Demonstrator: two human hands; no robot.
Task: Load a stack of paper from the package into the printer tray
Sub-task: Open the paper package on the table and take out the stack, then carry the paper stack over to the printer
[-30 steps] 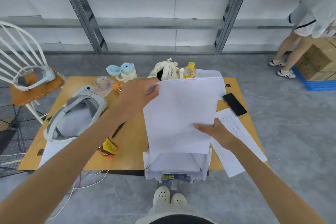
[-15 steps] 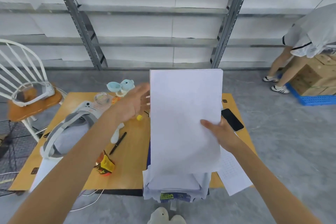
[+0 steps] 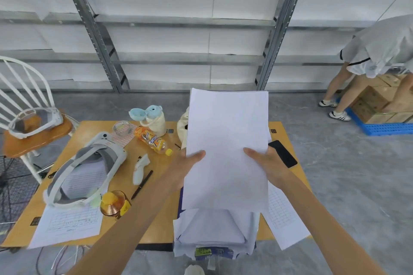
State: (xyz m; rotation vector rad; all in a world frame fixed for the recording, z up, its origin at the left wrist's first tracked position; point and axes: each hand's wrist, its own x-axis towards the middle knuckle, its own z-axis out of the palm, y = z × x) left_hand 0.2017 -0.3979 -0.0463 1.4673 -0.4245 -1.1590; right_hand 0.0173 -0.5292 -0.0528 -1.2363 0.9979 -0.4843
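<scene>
A stack of white paper stands upright in front of me, its lower edge resting on the opened paper package at the table's front edge. My left hand grips the stack's left edge with the thumb on the front face. My right hand grips the right edge the same way. The package's white wrapper is folded open and more sheets lie inside it. No printer or tray shows in this view.
The wooden table carries a white headset, a lying orange bottle, a pen, a black phone and printed forms. A white chair stands left. A person bends over cardboard boxes at far right.
My left hand came from the upper left of the stack down to grip its left edge. The stack was raised upright and now stays held by both hands. The camera tilted up slightly.
</scene>
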